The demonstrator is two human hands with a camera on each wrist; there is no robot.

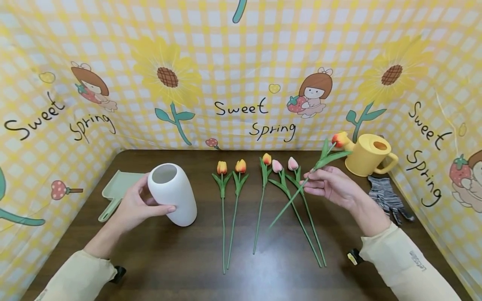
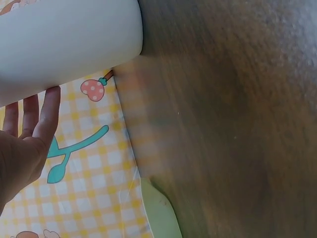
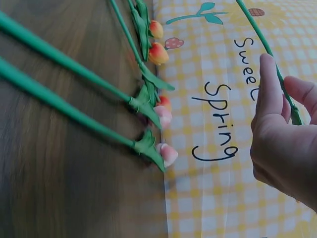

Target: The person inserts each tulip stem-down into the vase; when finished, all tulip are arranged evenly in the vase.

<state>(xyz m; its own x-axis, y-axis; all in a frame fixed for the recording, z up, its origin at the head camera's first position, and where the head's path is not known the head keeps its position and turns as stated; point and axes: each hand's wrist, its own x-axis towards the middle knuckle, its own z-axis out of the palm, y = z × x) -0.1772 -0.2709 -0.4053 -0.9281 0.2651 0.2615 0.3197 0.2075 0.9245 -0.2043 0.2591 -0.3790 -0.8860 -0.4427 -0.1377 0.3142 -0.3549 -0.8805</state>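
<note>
One red-and-yellow tulip [image 1: 333,157], slim-stemmed with long pointed leaves, is above the desk's right side, pinched between nearly closed thumb and fingers of the right hand [image 1: 334,186]. The left hand [image 1: 140,203], spread wide, grips one smooth white rounded vase [image 1: 177,196] at left. Between them five more tulips lie on the wood-grained desk [image 1: 180,263]: three orange-yellow [image 1: 240,166], two pink [image 1: 292,163]. Farther out are one pale green dustpan [image 1: 122,184], one yellow watering can [image 1: 364,156] and one striped knit glove [image 1: 385,194].
</note>
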